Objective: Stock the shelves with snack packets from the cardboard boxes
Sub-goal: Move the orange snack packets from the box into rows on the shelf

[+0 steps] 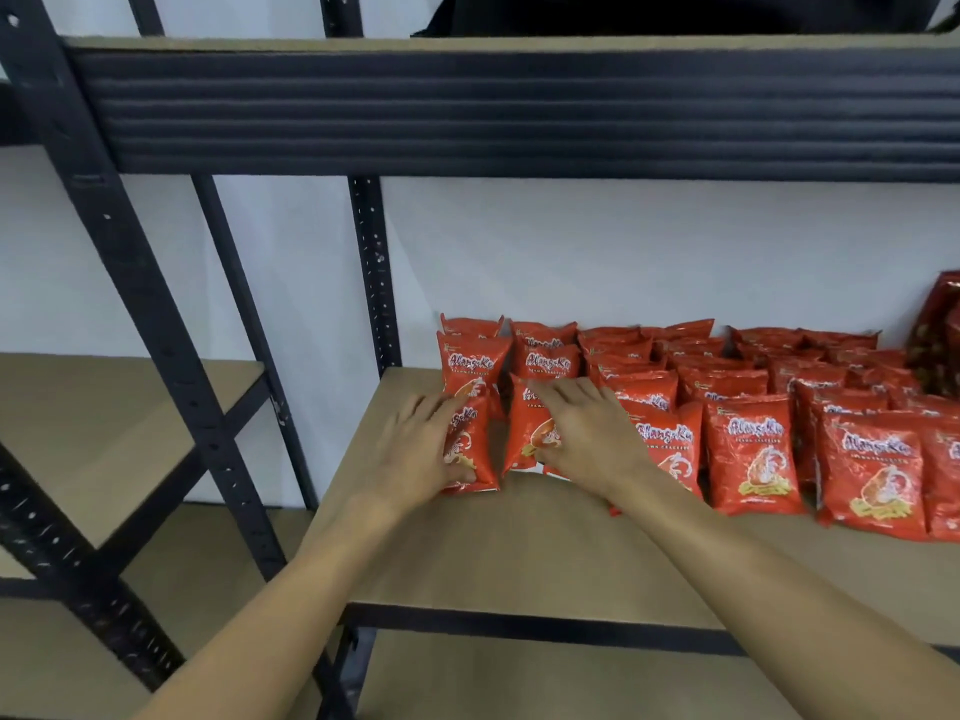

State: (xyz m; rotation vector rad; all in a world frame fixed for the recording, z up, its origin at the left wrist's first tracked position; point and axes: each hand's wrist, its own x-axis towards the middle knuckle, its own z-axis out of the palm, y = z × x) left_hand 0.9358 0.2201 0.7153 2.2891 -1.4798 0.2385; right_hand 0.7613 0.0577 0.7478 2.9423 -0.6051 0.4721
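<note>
Red foil is most of what I get from the head view, and part of it is lost: the packets at the far right [943,459] run off the frame edge, the back rows overlap so I cannot count them, and something dark on the upper shelf [675,13] is cut off at the top. My left hand [423,444] lies with fingers straight and slightly spread against the leftmost front packet [470,449], thumb at its lower edge. My right hand [587,433] rests flat, fingers loosely spread, over the next packet [527,433], covering its print. Glossy red prawn-cracker packets stand in rows on the brown shelf board [519,553], towards the back wall.
</note>
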